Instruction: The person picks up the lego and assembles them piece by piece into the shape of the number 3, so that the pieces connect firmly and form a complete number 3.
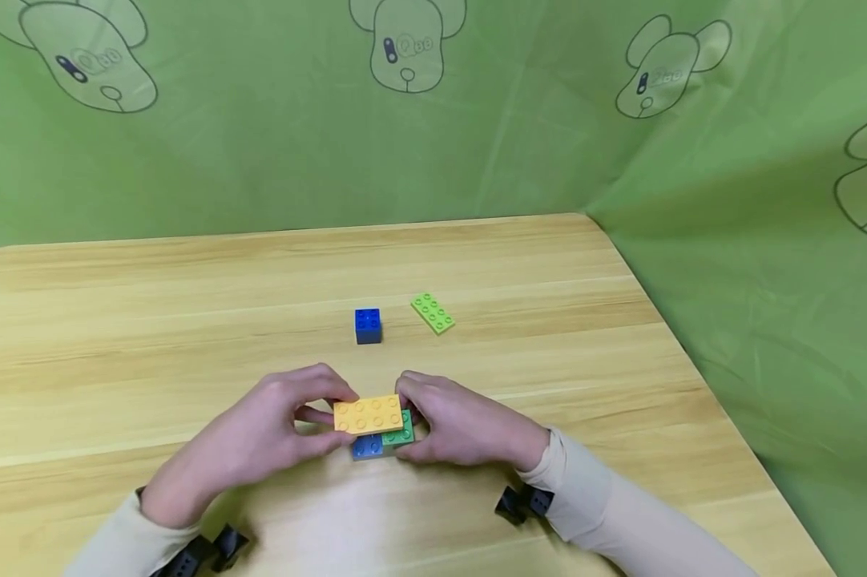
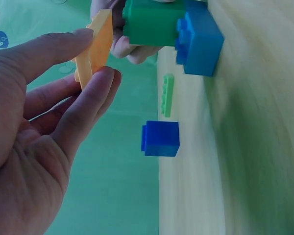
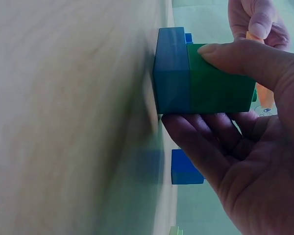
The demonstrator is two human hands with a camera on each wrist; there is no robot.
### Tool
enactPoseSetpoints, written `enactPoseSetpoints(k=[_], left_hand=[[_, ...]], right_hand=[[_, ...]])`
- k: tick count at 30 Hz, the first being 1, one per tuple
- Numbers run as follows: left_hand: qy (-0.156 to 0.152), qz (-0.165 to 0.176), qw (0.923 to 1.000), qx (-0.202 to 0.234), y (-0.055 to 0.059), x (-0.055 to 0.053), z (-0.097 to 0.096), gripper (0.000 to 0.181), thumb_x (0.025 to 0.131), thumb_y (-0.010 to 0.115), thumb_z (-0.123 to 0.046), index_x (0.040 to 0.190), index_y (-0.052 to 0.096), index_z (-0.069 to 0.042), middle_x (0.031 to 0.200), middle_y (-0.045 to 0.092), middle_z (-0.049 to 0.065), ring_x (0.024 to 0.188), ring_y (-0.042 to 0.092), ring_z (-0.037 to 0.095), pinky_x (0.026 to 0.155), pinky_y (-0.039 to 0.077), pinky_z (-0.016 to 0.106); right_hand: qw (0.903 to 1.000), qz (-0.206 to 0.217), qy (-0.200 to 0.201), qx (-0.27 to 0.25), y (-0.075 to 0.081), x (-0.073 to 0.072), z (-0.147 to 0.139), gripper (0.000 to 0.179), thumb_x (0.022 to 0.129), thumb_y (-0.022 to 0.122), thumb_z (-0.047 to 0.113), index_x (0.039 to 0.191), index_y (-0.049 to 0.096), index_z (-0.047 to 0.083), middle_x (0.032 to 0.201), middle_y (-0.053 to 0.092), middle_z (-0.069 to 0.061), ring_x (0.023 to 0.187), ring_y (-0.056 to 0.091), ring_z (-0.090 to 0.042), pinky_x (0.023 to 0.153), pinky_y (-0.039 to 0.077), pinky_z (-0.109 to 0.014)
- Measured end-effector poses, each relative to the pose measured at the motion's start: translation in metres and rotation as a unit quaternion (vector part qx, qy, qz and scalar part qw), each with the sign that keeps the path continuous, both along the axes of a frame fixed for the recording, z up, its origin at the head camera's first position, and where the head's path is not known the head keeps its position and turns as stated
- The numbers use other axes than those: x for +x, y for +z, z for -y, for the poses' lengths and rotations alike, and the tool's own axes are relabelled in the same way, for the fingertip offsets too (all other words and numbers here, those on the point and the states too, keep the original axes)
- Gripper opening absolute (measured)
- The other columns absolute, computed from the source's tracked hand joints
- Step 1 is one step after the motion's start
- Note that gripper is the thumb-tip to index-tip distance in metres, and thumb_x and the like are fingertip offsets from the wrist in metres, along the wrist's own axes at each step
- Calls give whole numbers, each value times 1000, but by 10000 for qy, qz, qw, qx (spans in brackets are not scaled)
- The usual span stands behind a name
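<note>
Both arms reach in from the lower edge, pale sleeves [image 1: 585, 489] ending at the wrists. Left forearm [image 1: 127, 541] angles up and rightward, right forearm [image 1: 643, 521] up and leftward. Left hand [image 1: 278, 425]: pinch grip, thumb opposing bent fingers [image 2: 88, 105]. Right hand [image 1: 462, 421]: firm grip, fingers curled, thumb [image 3: 245, 61] opposed on the near side. Hands face each other, near, fingertips apart; backs partly visible from the head view.
</note>
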State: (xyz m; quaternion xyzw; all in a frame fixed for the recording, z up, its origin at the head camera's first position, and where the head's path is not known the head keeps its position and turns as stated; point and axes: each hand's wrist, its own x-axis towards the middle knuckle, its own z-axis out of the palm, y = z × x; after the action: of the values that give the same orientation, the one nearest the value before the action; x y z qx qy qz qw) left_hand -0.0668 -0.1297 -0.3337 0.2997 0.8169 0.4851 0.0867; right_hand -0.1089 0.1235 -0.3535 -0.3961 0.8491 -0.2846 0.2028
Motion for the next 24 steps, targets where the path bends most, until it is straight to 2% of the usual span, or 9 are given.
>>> enactPoseSetpoints(k=[6, 11, 18, 24], left_hand=[[-71, 13, 10000, -26, -4, 0, -3, 30, 81, 78, 2, 108, 67, -3, 103, 61, 0, 92, 67, 16, 78, 58, 27], [-149, 12, 9999, -24, -7, 1, -4, 30, 81, 78, 2, 108, 67, -3, 104, 62, 0, 91, 68, 16, 78, 58, 28], [-207, 5, 9998, 17, -8, 3, -8, 30, 81, 78, 3, 107, 67, -4, 103, 61, -1, 90, 67, 15, 77, 58, 27], [-197, -84, 9997, -122, -7, 3, -12, 29, 82, 77, 3, 108, 67, -3, 103, 62, -2, 92, 66, 13, 77, 58, 26]], right_hand=[[10000, 35, 22, -49, 1, -1, 0, 36, 79, 83, 20, 93, 50, 15, 87, 53, -5, 73, 49, -13, 56, 40, -19], [10000, 20, 21, -48, 1, -1, 1, 36, 79, 83, 20, 92, 51, 16, 86, 53, -5, 73, 47, -10, 57, 40, -19], [10000, -1, 7, -99, 0, 0, 0, 35, 78, 83, 18, 93, 52, 15, 87, 54, -4, 75, 51, -15, 58, 41, -20], [9999, 23, -18, -111, 0, 1, 0, 34, 78, 83, 18, 93, 52, 16, 87, 54, -3, 76, 52, -16, 59, 42, -20]])
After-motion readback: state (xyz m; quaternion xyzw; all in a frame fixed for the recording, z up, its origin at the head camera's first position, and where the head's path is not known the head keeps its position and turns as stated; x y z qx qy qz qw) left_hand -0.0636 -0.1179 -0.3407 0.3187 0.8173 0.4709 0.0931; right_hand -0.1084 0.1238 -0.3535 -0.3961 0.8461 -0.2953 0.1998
